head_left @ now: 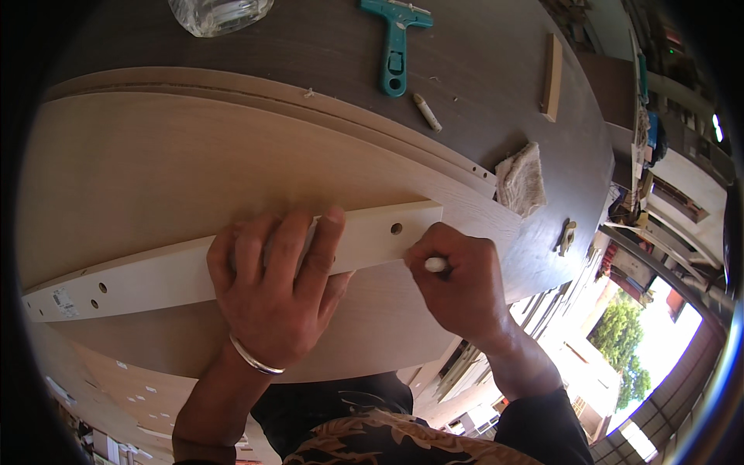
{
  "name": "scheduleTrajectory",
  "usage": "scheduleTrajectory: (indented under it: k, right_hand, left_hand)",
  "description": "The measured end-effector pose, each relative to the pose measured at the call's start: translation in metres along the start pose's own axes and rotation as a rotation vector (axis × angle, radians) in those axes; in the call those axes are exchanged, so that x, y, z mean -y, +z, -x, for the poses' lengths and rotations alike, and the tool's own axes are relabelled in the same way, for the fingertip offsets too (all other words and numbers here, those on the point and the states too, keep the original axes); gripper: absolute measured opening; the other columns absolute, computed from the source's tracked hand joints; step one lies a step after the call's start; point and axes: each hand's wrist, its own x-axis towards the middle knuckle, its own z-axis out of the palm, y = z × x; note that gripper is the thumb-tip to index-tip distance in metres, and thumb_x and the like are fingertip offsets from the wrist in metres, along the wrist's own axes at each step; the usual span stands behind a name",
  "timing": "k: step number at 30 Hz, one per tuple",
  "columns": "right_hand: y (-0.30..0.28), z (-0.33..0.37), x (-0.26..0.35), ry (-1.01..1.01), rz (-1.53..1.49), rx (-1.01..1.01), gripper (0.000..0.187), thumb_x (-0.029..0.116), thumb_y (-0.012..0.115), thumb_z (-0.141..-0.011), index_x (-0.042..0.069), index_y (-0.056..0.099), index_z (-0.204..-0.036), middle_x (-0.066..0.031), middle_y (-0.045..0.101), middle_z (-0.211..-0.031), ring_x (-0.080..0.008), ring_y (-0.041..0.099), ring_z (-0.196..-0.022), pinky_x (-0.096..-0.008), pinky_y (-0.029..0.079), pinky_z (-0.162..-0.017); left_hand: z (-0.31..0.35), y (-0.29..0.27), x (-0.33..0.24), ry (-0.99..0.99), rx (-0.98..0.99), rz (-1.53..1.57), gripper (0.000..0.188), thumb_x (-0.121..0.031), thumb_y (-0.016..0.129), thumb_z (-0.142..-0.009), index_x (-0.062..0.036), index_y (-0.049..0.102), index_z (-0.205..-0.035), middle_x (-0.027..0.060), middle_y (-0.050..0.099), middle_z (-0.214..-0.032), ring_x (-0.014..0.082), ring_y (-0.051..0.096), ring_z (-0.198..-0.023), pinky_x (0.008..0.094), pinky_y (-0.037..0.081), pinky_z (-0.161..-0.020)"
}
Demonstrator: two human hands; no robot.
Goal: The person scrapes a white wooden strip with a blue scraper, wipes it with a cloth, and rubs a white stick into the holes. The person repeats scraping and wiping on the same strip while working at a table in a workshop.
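A long pale wooden rail [155,273] with drilled holes lies slantwise over a broad light-wood panel [155,155]. My left hand [275,291], with a metal bangle at its wrist, holds the rail near its middle. Its fingers reach over the far edge and the thumb rests along the near side. By the rail's right end, my right hand [461,283] is closed in a fist around a whitish stick [436,264]. Only the stick's round end shows; the rest is hidden in the fingers. A round hole sits in the rail just left of this fist.
On the dark tabletop [496,62] lie a teal T-shaped scraper [395,54], a pale crayon-like stick [427,112], a small wood strip [552,77], a folded cloth [521,180] and a small metal piece [567,237]. A clear container [221,15] stands at the far left.
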Motion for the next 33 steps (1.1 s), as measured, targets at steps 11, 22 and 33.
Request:
scheduleTrajectory:
  k: [11, 22, 33]
  right_hand:
    - [0.006, 0.01, 0.001, 0.037, -0.278, -0.105, 0.01, -0.009, 0.076, -0.09, 0.0, 0.073, -0.093, -0.0046, 0.074, -0.083, -0.0086, 0.067, -0.075, -0.0239, 0.055, -0.066]
    - [0.003, 0.01, -0.009, 0.093, -0.174, -0.078, 0.012, -0.004, 0.078, -0.092, 0.001, 0.068, -0.088, 0.0032, 0.063, -0.074, -0.0011, 0.05, -0.066, -0.0203, 0.042, -0.059]
    - [0.01, 0.008, 0.007, 0.11, 0.013, -0.05, 0.009, -0.001, 0.077, -0.093, 0.001, 0.069, -0.089, 0.0004, 0.068, -0.073, -0.0034, 0.06, -0.066, -0.0227, 0.048, -0.057]
  left_hand:
    - [0.004, 0.005, 0.004, 0.039, -0.04, -0.005, 0.063, -0.039, 0.081, -0.079, -0.0129, 0.072, -0.135, 0.0062, 0.064, -0.127, 0.0289, 0.058, -0.114, 0.0527, 0.04, -0.104]
    - [0.002, 0.005, 0.003, 0.072, -0.08, -0.058, 0.061, -0.039, 0.079, -0.08, -0.0121, 0.072, -0.135, 0.0076, 0.065, -0.126, 0.0282, 0.059, -0.112, 0.0536, 0.039, -0.104]
    - [0.002, 0.005, 0.003, 0.056, -0.057, -0.04, 0.062, -0.038, 0.081, -0.078, -0.0133, 0.072, -0.134, 0.0055, 0.064, -0.125, 0.0298, 0.058, -0.114, 0.0521, 0.04, -0.104]
